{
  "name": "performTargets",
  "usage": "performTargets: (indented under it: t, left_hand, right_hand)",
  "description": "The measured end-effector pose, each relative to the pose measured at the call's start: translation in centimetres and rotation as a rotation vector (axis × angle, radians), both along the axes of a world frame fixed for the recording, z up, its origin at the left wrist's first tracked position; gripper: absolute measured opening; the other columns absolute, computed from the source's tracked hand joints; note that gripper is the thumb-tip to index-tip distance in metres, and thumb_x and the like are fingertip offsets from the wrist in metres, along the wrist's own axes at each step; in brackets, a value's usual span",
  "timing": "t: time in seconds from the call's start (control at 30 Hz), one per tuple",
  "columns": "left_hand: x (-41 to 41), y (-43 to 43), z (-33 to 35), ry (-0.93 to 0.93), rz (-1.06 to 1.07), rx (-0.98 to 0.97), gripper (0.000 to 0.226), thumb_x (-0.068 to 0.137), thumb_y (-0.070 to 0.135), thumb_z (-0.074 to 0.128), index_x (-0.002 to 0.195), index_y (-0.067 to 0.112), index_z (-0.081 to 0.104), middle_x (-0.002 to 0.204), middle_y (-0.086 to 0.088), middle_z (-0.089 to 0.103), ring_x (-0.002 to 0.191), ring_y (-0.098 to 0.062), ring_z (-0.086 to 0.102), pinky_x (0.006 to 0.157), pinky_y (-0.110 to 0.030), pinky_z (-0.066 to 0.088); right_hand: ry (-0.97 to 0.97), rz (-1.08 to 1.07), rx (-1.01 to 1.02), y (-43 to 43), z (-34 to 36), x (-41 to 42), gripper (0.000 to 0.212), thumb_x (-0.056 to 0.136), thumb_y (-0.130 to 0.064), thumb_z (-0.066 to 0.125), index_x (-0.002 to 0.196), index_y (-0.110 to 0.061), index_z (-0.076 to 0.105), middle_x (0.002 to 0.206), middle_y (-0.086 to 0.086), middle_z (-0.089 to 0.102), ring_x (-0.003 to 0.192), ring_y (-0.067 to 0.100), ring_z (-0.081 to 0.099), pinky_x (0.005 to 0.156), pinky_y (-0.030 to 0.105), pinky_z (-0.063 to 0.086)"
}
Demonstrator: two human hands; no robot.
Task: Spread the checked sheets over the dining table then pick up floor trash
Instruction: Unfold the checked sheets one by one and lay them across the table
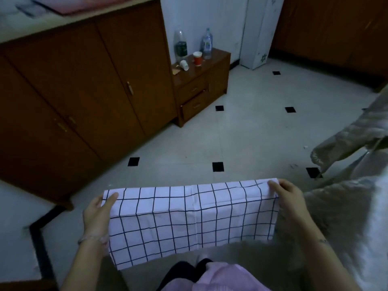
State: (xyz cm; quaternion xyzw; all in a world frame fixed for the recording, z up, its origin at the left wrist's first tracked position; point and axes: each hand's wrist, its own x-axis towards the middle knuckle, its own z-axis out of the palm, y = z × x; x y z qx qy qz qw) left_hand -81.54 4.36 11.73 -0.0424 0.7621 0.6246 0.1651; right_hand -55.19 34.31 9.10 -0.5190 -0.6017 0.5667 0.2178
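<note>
A person's left hand (98, 215) and right hand (290, 199) each pinch a top corner of a folded white, black-checked cloth sheet (189, 221), stretched in the air above the pale tiled floor (252, 133). Labels on two clear plastic bottles (207, 44) on a small brown wooden drawer cabinet (218, 80) are too blurred to read.

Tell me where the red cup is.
Head view, upper centre: the red cup stands on the brown wooden cabinet, left of the blue-labelled clear plastic bottle.
</note>
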Motion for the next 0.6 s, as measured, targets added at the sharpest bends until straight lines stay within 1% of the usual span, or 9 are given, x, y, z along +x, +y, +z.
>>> performTargets:
  t: [0.1, 0.17, 0.23, 0.3, 0.33, 0.43, 0.47, 0.53, 0.6]
  left_hand:
    - [-4.0, 7.2, 1.2, 0.013, -0.095, 0.018, 0.029, 0.091, 0.015, 0.055, 0.120, 0.011, 0.055, 0.110, -0.009, 0.060, 0.085, -0.018, 0.060, 0.076, -0.032, 0.047]
    - [-5.9, 12.3, 1.3, 0.005, -0.174, 0.024, 0.031, 0.090, 0.016, 0.056, 0.121, 0.011, 0.055, 0.115, -0.009, 0.060, 0.096, -0.024, 0.060, 0.087, -0.037, 0.047]
    - [-7.1, 18.0, 1.4, -0.007, -0.263, 0.031, 0.033, 0.091, 0.015, 0.056, 0.124, 0.011, 0.053, 0.115, -0.008, 0.059, 0.101, -0.026, 0.057, 0.090, -0.039, 0.045]
    - [-8.1, 24.2, 1.4, -0.004, -0.364, 0.050, 0.028, 0.091, 0.013, 0.055, 0.120, 0.012, 0.054, 0.108, -0.008, 0.058, 0.087, -0.024, 0.058, 0.079, -0.034, 0.046]
    - [-8.5, 27.4, 1.3, -0.004, -0.420, 0.061, 0.025, 0.091, 0.012, 0.055, 0.116, 0.013, 0.054, 0.103, -0.007, 0.059, 0.081, -0.021, 0.057, 0.072, -0.029, 0.046]
    - [-9.2, 38.0, 2.1, -0.010, -0.593, 0.094, 0.020, 0.091, 0.011, 0.056, 0.109, 0.018, 0.054, 0.086, 0.002, 0.058, 0.080, -0.016, 0.062, 0.061, -0.024, 0.048]
    - [-9.4, 41.8, 2.5, -0.006, -0.653, 0.102, 0.015, 0.090, 0.011, 0.057, 0.103, 0.019, 0.055, 0.083, 0.005, 0.057, 0.073, -0.008, 0.066, 0.055, -0.022, 0.051]
    - [-8.8, 49.0, 4.0, 0.019, -0.791, 0.129, 0.012, 0.091, 0.011, 0.056, 0.086, 0.022, 0.056, 0.080, 0.007, 0.055, 0.049, 0.010, 0.060, 0.044, -0.008, 0.049]
    - [-6.7, 55.9, 5.7, 0.021, -0.965, 0.185, 0.012, 0.091, 0.011, 0.057, 0.083, 0.020, 0.057, 0.080, 0.006, 0.063, 0.047, 0.012, 0.059, 0.045, -0.005, 0.048]
  right_hand:
    - [0.035, -0.133, 0.056, 4.7, 2.1, -1.0, 0.020, 0.086, -0.018, 0.058, 0.073, -0.003, 0.061, 0.073, 0.011, 0.056, 0.071, 0.023, 0.051, 0.067, 0.038, 0.043]
    - [0.051, -0.233, 0.089, 7.2, 3.3, -0.9, 0.017, 0.085, -0.016, 0.058, 0.078, -0.001, 0.062, 0.074, 0.012, 0.057, 0.070, 0.023, 0.051, 0.066, 0.036, 0.042]
    - [0.068, -0.328, 0.123, 9.4, 4.1, -0.3, 0.013, 0.086, -0.014, 0.057, 0.078, -0.007, 0.065, 0.074, 0.008, 0.059, 0.068, 0.021, 0.054, 0.063, 0.030, 0.043]
    - [0.065, -0.426, 0.178, 11.4, 4.9, 0.5, 0.016, 0.089, -0.014, 0.056, 0.076, -0.017, 0.065, 0.069, 0.001, 0.060, 0.059, 0.010, 0.052, 0.052, 0.023, 0.041]
    - [0.056, -0.474, 0.205, 12.4, 5.3, 0.9, 0.016, 0.089, -0.015, 0.056, 0.077, -0.018, 0.066, 0.069, -0.001, 0.061, 0.057, 0.006, 0.052, 0.049, 0.023, 0.041]
    - [0.062, -0.615, 0.302, 15.0, 7.6, 2.4, 0.012, 0.090, -0.018, 0.057, 0.083, -0.016, 0.067, 0.080, 0.000, 0.067, 0.072, 0.008, 0.057, 0.065, 0.026, 0.045]
    - [0.067, -0.678, 0.334, 16.0, 8.6, 3.0, 0.012, 0.090, -0.018, 0.057, 0.085, -0.016, 0.067, 0.082, 0.000, 0.068, 0.074, 0.007, 0.058, 0.068, 0.025, 0.045]
    - [0.065, -0.809, 0.393, 17.5, 10.7, 4.4, 0.012, 0.091, -0.019, 0.057, 0.085, -0.015, 0.067, 0.082, 0.001, 0.067, 0.076, 0.010, 0.058, 0.069, 0.026, 0.044]
    - [0.085, -0.960, 0.447, 18.5, 12.6, 6.4, 0.013, 0.090, -0.018, 0.057, 0.080, -0.014, 0.065, 0.077, 0.001, 0.065, 0.075, 0.012, 0.056, 0.068, 0.028, 0.043]
